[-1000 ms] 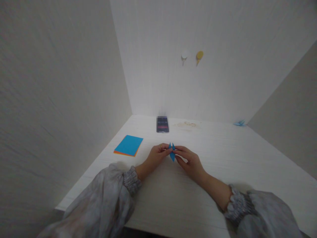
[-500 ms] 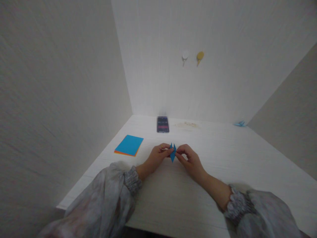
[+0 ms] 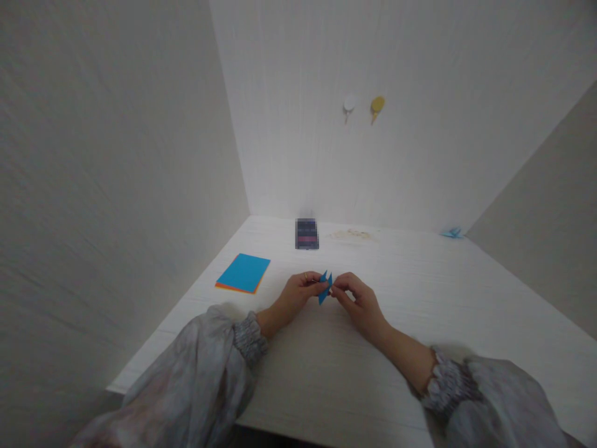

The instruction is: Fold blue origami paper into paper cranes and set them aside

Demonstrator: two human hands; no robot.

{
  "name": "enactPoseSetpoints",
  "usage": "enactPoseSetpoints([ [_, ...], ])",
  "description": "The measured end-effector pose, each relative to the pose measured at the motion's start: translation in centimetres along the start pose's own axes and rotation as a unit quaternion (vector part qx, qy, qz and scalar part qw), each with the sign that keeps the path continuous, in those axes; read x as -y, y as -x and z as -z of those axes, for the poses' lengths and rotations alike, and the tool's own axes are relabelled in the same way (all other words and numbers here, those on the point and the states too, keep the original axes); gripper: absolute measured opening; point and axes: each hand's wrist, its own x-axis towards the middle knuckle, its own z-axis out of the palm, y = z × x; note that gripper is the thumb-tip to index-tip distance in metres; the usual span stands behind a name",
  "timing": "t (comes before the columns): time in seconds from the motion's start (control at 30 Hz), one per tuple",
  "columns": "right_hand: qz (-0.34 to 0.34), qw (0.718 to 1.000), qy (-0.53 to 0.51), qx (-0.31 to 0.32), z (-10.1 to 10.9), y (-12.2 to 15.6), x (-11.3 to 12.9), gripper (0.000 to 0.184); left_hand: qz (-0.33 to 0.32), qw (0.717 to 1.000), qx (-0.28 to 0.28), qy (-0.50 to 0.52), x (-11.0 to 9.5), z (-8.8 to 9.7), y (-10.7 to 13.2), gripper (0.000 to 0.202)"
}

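Note:
A small folded piece of blue paper (image 3: 324, 289) is held just above the white table (image 3: 420, 311) near its middle. My left hand (image 3: 298, 292), with a ring on one finger, pinches its left side. From the right, my right hand (image 3: 357, 302) pinches the paper's upper right tip. Both hands have their fingers closed on the paper. Grey sleeves cover both forearms.
A stack of square paper sheets (image 3: 243, 274), blue on top and orange beneath, lies to the left of my hands. A dark phone (image 3: 306, 234) lies near the back wall. A small blue folded paper figure (image 3: 451, 233) sits at the far right corner. Two hooks (image 3: 362, 107) hang on the wall.
The folded blue paper has tilted a little, its lower point now swung toward the left. My right hand's fingers have curled closer over its tip. The hands stay in the same spot.

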Motion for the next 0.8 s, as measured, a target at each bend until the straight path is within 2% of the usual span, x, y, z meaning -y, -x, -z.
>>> enactPoseSetpoints([
  [0.2, -0.049, 0.998, -0.024, -0.018, -0.13, -0.02, -0.30, 0.011, 0.004, 0.998, 0.015, -0.053, 0.31, 0.07, 0.14, 0.021],
  [0.43, -0.120, 0.991, -0.063, -0.010, -0.17, -0.03, -0.24, 0.017, -0.038, 0.988, 0.000, -0.152, 0.25, 0.01, 0.24, 0.019],
  [0.8, -0.101, 0.992, -0.069, -0.029, -0.12, 0.10, 0.05, 0.023, -0.040, 0.988, 0.022, -0.145, 0.26, 0.06, 0.14, 0.019],
])
